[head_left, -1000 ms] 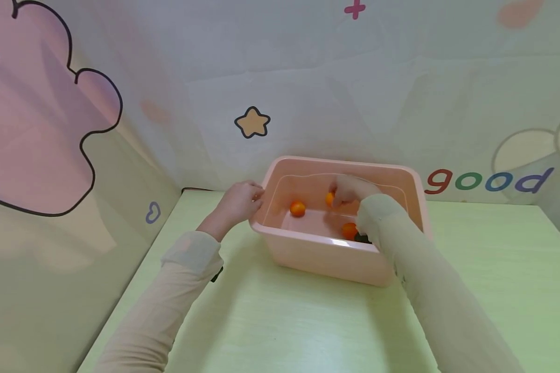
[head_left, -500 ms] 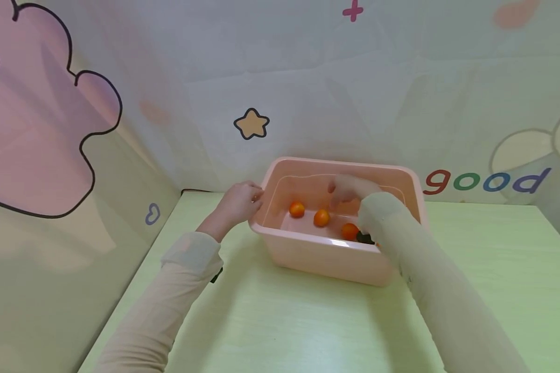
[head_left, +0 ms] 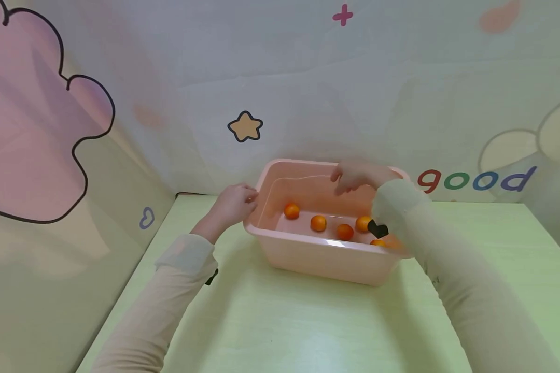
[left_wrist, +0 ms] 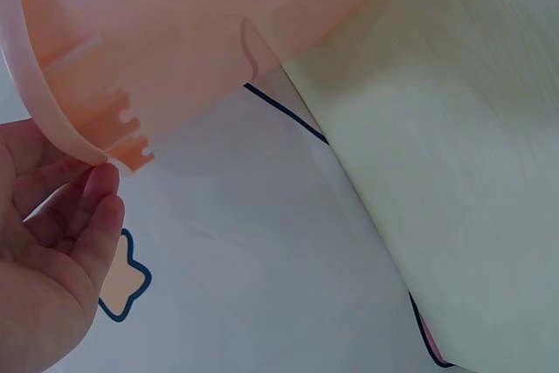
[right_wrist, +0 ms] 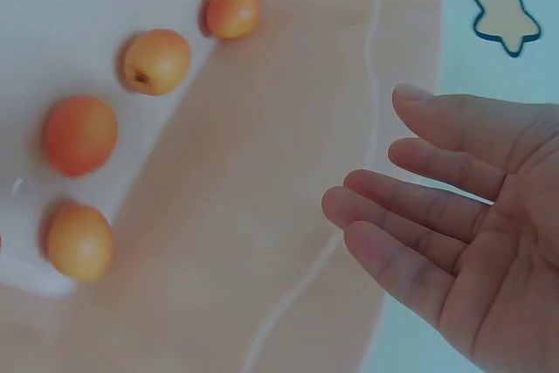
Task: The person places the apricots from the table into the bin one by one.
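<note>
My left hand (head_left: 235, 203) grips the left rim of a pink plastic tub (head_left: 326, 267); in the left wrist view, thumb and fingers (left_wrist: 100, 224) pinch that rim. Inside the tub lie several small round orange fruits, one at the left (head_left: 291, 211), another beside it (head_left: 318, 223) and a redder one (head_left: 345, 232) nearer the front wall. One more fruit (head_left: 363, 224) sits partly behind the right wrist's black strap piece. Over the tub's back half hovers my right hand (head_left: 358, 177). Its fingers (right_wrist: 410, 259) are loosely extended and hold nothing in the right wrist view.
The tub stands on a pale green table (head_left: 270, 326), close to a printed cloth backdrop (head_left: 308, 114) at the back. Another cloth wall (head_left: 32, 259) borders the table's left edge. My right sleeve (head_left: 448, 269) crosses the tub's front right corner.
The right hand released a fruit onto the tub floor, then rose and shifted right with its fingers spread. More fruits show from under the sleeve. The left hand stays at the rim.
</note>
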Demonstrator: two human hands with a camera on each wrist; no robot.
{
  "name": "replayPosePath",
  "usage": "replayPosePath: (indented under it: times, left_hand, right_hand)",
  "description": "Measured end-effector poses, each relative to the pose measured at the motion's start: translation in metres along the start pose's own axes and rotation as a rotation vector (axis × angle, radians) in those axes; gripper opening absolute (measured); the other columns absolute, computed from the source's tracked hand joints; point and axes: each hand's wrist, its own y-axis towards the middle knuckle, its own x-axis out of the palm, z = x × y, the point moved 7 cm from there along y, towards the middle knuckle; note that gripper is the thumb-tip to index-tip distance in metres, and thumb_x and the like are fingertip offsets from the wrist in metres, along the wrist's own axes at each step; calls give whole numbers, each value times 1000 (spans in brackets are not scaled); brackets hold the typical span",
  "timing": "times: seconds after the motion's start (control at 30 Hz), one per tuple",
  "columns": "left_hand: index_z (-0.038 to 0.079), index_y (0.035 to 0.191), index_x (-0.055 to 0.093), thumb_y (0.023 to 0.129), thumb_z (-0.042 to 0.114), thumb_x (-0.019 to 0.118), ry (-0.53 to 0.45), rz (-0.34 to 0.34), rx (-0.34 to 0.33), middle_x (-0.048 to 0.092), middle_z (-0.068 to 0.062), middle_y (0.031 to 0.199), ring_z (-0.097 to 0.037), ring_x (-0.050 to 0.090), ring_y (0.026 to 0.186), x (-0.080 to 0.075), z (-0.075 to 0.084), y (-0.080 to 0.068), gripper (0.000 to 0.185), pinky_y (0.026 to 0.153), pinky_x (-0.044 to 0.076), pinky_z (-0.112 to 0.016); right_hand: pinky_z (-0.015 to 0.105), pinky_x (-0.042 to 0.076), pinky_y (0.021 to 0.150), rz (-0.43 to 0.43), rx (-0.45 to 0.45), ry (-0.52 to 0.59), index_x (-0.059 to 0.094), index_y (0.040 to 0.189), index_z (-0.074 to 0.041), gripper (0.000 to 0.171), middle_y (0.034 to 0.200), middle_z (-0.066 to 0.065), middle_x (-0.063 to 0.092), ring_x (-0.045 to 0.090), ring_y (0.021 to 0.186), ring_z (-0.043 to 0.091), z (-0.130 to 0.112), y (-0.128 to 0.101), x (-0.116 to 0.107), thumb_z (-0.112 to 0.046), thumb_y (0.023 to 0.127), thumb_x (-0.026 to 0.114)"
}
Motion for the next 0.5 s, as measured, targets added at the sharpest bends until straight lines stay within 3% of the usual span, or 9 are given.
replayPosePath:
  times: [0.03, 0.13, 0.27, 0.33, 0.5]
  left_hand:
    - [6, 118, 57, 87, 17, 55, -8, -6, 0, 53, -10, 120, -26, 52, 105, 0, -1, 0, 33, 85, 49, -35]
    - [6, 119, 56, 88, 18, 54, -35, -20, 5, 53, -10, 120, -26, 53, 104, 1, -5, 2, 34, 83, 50, -34]
    - [8, 118, 57, 88, 22, 52, -59, -5, 15, 52, -10, 121, -26, 53, 103, -1, -12, 3, 34, 82, 51, -36]
    - [7, 118, 57, 89, 23, 51, -59, 49, 24, 51, -9, 123, -27, 53, 104, -5, -15, 2, 34, 83, 50, -38]
    - [6, 119, 55, 89, 23, 48, -8, 274, 40, 49, -11, 128, -29, 46, 117, -22, -29, -2, 36, 95, 40, -43]
  right_hand:
    - [39, 50, 82, 22, -42, -83, 54, 117, -17, 44, 115, 6, 54, 54, 97, 26, -1, 3, -5, -27, 76, 68]
    - [40, 49, 82, 43, -43, -86, 55, 114, -17, 43, 115, 5, 54, 53, 97, 25, 3, -4, -15, -27, 75, 69]
    - [45, 46, 86, 57, -138, -178, 51, 119, -3, 42, 114, 16, 54, 53, 96, 28, 2, -17, -28, -20, 82, 60]
    - [47, 45, 87, 102, -169, -193, 51, 119, 0, 40, 114, 19, 54, 53, 97, 31, 5, -23, -37, -17, 84, 57]
    - [47, 48, 82, 294, -209, -201, 53, 115, 3, 34, 110, 24, 57, 54, 95, 34, 28, -39, -63, -14, 85, 53]
